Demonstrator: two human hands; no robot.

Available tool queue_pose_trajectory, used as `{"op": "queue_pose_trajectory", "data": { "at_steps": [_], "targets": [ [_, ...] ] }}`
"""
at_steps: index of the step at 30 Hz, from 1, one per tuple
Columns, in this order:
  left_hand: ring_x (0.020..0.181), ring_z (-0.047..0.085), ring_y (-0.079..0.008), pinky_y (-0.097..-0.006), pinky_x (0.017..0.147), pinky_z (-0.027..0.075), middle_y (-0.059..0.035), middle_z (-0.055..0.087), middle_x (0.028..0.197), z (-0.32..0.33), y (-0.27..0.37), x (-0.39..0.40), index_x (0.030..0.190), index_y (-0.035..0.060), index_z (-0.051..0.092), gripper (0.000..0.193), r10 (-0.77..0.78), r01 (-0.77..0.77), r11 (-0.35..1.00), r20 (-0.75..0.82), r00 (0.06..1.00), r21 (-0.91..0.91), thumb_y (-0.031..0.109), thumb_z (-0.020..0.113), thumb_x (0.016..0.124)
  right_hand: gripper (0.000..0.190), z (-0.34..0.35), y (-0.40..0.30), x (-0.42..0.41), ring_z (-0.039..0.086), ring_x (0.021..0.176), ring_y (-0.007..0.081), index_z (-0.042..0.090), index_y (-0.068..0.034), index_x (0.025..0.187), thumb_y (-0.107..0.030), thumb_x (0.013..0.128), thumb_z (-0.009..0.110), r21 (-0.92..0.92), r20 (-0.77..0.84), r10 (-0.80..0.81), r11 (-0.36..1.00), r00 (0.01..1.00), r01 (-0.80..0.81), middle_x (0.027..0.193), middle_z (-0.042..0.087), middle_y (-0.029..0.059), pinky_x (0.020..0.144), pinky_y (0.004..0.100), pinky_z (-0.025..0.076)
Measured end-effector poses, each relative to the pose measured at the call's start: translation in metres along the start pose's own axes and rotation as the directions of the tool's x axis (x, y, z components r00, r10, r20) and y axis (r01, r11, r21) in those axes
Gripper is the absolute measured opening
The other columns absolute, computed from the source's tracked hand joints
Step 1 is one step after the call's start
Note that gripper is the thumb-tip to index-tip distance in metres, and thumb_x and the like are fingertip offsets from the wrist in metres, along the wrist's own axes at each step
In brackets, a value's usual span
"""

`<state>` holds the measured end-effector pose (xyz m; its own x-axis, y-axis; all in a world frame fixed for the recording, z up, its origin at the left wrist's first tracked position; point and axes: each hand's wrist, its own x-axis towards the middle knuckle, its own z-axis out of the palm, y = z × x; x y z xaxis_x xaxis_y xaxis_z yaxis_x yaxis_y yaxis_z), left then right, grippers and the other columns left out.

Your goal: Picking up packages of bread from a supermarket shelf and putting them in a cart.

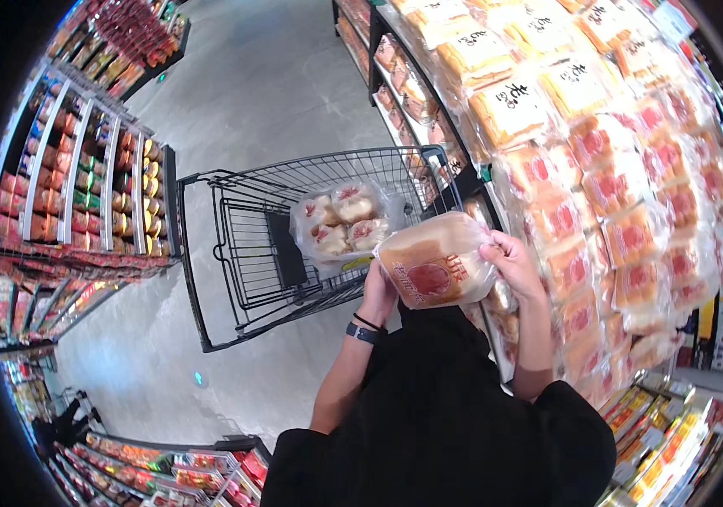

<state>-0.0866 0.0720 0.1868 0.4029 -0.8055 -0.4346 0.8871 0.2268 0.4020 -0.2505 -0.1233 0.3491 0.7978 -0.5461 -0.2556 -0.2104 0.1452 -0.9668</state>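
Before my chest I hold a bread loaf in a clear plastic bag (437, 263), printed with a red round mark and writing. My right hand (510, 256) grips the gathered end of the bag. At its other end, my left hand (382, 288) supports the loaf from the side and below; its fingers are mostly hidden behind the bag. A black wire shopping cart (241, 247) stands just beyond my hands. Inside the cart lies a clear plastic pack of round buns (345, 218) with red marks on them. The held loaf overlaps the cart's near right corner.
At my right rises a display of bagged bread loaves (570, 272), with white-wrapped bread packs (507, 108) farther along. Beside the cart's far end stands a dark bread shelf (409, 95). Shelves of packaged goods (83, 184) line the left. A person with a cart (60, 424) is at the lower left.
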Motion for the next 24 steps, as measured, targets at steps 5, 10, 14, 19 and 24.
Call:
{"op": "queue_pose_trajectory", "data": {
  "at_steps": [5, 10, 14, 19, 24],
  "targets": [
    [0.11, 0.059, -0.0113, -0.0274, 0.086, 0.046, -0.0018, 0.063, 0.126, -0.029, -0.002, 0.058, 0.134, 0.0086, 0.058, 0.039, -0.011, 0.107, 0.948, -0.303, 0.953, 0.301, 0.032, 0.042, 0.107, 0.02, -0.018, -0.02, 0.058, 0.045, 0.076, 0.0, 0.065, -0.006, 0.094, -0.026, 0.098, 0.068, -0.181, -0.059, 0.102, 0.977, 0.993, -0.111, 0.083, 0.054, -0.0095, 0.067, 0.0194, 0.038],
    [0.102, 0.061, -0.0154, -0.0305, 0.089, 0.048, -0.0029, 0.064, 0.121, -0.07, -0.013, 0.141, 0.123, 0.0087, 0.06, 0.032, 0.038, 0.089, 0.92, -0.315, 0.948, 0.381, 0.03, 0.048, 0.103, 0.028, -0.061, -0.011, 0.107, 0.053, 0.083, 0.007, 0.064, 0.004, 0.114, -0.017, 0.096, 0.067, -0.262, -0.068, 0.023, 0.964, 0.997, -0.04, 0.089, 0.064, 0.0002, 0.073, 0.0258, 0.047],
    [0.093, 0.06, -0.0136, -0.0299, 0.078, 0.047, 0.001, 0.065, 0.102, -0.083, -0.023, 0.224, 0.113, 0.0128, 0.064, 0.027, 0.276, -0.014, 0.851, -0.426, 0.861, 0.524, 0.032, 0.051, 0.1, 0.023, -0.088, -0.002, 0.128, 0.049, 0.076, 0.0072, 0.064, 0.002, 0.103, -0.017, 0.093, 0.069, -0.358, -0.126, 0.064, 0.928, 0.99, -0.105, 0.078, 0.059, 0.0025, 0.068, 0.0265, 0.044],
    [0.089, 0.06, -0.0179, -0.031, 0.078, 0.051, -0.0094, 0.062, 0.1, -0.213, -0.023, 0.282, 0.113, 0.0065, 0.06, 0.031, -0.021, 0.169, 0.97, -0.629, 0.777, 0.176, 0.031, 0.053, 0.096, 0.02, -0.044, -0.001, 0.153, 0.049, 0.078, 0.0076, 0.062, 0.003, 0.1, -0.014, 0.094, 0.069, -0.427, 0.013, 0.214, 0.884, 0.977, -0.189, 0.079, 0.058, 0.0013, 0.07, 0.0283, 0.045],
    [0.084, 0.065, -0.0237, -0.0277, 0.065, 0.056, -0.0076, 0.062, 0.096, -0.133, -0.066, 0.323, 0.103, 0.0084, 0.059, 0.018, -0.407, 0.307, 0.897, -0.324, 0.854, -0.318, 0.026, 0.058, 0.096, 0.013, -0.056, -0.024, 0.137, 0.047, 0.079, 0.007, 0.059, 0.002, 0.096, -0.008, 0.094, 0.068, -0.31, -0.219, 0.177, 0.92, 0.959, -0.241, 0.082, 0.051, -0.0034, 0.068, 0.0251, 0.04]
  ]
}}
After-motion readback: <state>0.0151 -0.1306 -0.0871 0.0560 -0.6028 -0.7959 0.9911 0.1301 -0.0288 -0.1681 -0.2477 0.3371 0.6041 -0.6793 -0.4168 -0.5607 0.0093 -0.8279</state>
